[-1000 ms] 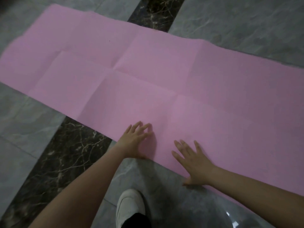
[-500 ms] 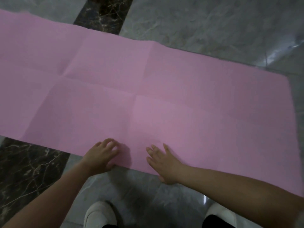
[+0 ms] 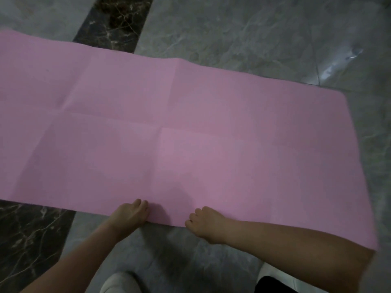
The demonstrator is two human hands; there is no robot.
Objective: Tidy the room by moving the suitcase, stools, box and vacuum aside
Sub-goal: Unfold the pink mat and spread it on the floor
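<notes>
Gripping pink mat's (image 3: 190,134) near edge, both hands (image 3: 167,218).

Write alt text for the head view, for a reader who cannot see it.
Two bare hands, left hand and right hand, grip the near edge of a creased pink mat spread on a grey marble floor. A white shoe shows below.

Hidden and cropped parts at the near edge of the pink mat (image 3: 190,127).

Fingertips of left hand (image 3: 132,214) and right hand (image 3: 206,223) curled out of sight at the mat's near edge; hold on that edge not resolvable. Mat cut off by the frame far left of the left hand; near right corner covered by the right forearm. White shoe (image 3: 118,283) below the left hand cropped at the bottom edge. Whole view soft and dim.
</notes>
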